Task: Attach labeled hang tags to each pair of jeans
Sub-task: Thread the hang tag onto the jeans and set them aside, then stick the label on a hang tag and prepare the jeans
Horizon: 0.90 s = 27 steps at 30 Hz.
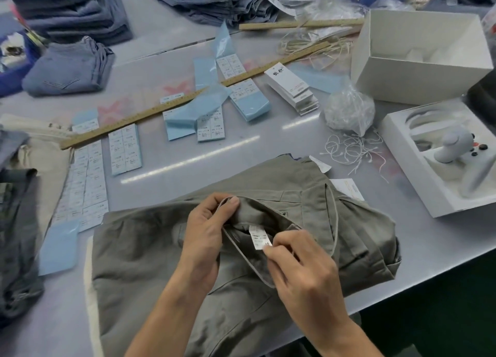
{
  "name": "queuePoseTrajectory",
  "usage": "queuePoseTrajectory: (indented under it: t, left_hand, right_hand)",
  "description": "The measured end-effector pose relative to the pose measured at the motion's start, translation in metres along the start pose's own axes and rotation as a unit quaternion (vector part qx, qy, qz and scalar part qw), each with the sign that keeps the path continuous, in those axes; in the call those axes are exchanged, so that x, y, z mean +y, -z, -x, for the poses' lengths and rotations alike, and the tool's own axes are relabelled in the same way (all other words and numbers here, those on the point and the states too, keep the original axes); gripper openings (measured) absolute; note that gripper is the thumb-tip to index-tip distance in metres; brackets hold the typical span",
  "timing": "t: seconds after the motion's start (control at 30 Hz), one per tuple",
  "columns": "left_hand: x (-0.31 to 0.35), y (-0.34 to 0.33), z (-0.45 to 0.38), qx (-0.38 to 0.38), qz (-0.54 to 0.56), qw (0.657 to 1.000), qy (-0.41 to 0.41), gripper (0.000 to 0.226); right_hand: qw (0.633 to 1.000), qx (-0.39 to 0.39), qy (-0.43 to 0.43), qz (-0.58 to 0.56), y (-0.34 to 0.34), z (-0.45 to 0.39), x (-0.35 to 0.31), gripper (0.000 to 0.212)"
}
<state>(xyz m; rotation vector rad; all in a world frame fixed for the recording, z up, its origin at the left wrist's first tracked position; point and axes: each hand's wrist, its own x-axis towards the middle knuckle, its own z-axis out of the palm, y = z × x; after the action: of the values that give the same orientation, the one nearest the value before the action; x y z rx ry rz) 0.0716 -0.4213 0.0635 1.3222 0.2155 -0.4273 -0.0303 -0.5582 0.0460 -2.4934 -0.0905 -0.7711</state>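
Olive-grey folded jeans [150,252] lie on the table in front of me. My left hand [205,233] pinches the waistband and holds it open. My right hand [298,262] grips the lower end of a white sewn-in care label [258,236] inside the waist. A stack of white hang tags [291,87] sits further back, right of centre. Loose white strings [351,151] lie beyond the jeans on the right. Sheets of printed stickers [124,148] on blue backing are spread on the left and centre.
Two wooden rulers [161,108] cross the table. A clear bag of strings [349,109], an open white box [418,53] and a tray with a white device [451,150] stand right. Blue jeans piles [69,66] sit at the back, dark garments [16,230] at left.
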Motion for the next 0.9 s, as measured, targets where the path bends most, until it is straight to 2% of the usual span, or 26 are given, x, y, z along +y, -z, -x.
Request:
queuePoseTrajectory:
  t: [0.33, 0.43, 0.47, 0.57, 0.63, 0.7, 0.77, 0.8, 0.83, 0.87, 0.9]
  left_hand:
    - [-0.007, 0.006, 0.008, -0.010, 0.044, 0.999, -0.008, 0.006]
    - [-0.008, 0.007, 0.009, 0.016, 0.037, 0.998, -0.049, 0.006]
    - [-0.008, 0.008, 0.009, 0.030, 0.023, 0.997, -0.074, 0.008]
    - [-0.004, 0.013, 0.010, 0.035, -0.020, 0.989, -0.141, 0.008]
    - [-0.002, 0.013, 0.013, 0.016, -0.028, 0.983, -0.182, 0.017]
    - [-0.005, 0.011, 0.012, 0.008, -0.061, 0.972, -0.228, 0.034]
    - [-0.016, 0.008, 0.007, 0.006, -0.175, 0.945, -0.276, 0.043]
    - [-0.025, 0.008, 0.004, 0.005, -0.258, 0.920, -0.295, 0.045]
    - [-0.035, 0.009, 0.001, 0.005, -0.354, 0.881, -0.313, 0.046]
    - [-0.048, 0.012, -0.002, 0.001, -0.447, 0.833, -0.326, 0.048]
    - [-0.062, 0.016, -0.004, -0.011, -0.520, 0.787, -0.331, 0.050]
  right_hand:
    - [0.999, 0.027, 0.023, -0.006, -0.007, 0.009, 0.000, 0.019]
    - [1.000, 0.006, 0.020, -0.017, 0.004, 0.005, -0.002, 0.008]
    - [1.000, -0.013, 0.025, -0.013, 0.011, 0.003, -0.003, 0.011]
    - [0.992, -0.108, 0.046, 0.050, 0.038, -0.004, 0.003, 0.042]
    - [0.991, -0.104, 0.041, 0.073, 0.050, -0.005, 0.013, 0.030]
    - [0.997, -0.049, -0.044, 0.030, 0.057, -0.012, 0.027, 0.012]
    - [0.981, -0.032, -0.191, 0.006, 0.059, -0.024, 0.041, 0.019]
    - [0.963, -0.052, -0.263, 0.018, 0.056, -0.029, 0.048, 0.030]
    - [0.945, -0.074, -0.317, 0.039, 0.052, -0.034, 0.051, 0.038]
    - [0.938, -0.072, -0.332, 0.064, 0.048, -0.039, 0.053, 0.040]
    - [0.949, -0.038, -0.300, 0.087, 0.045, -0.046, 0.050, 0.037]
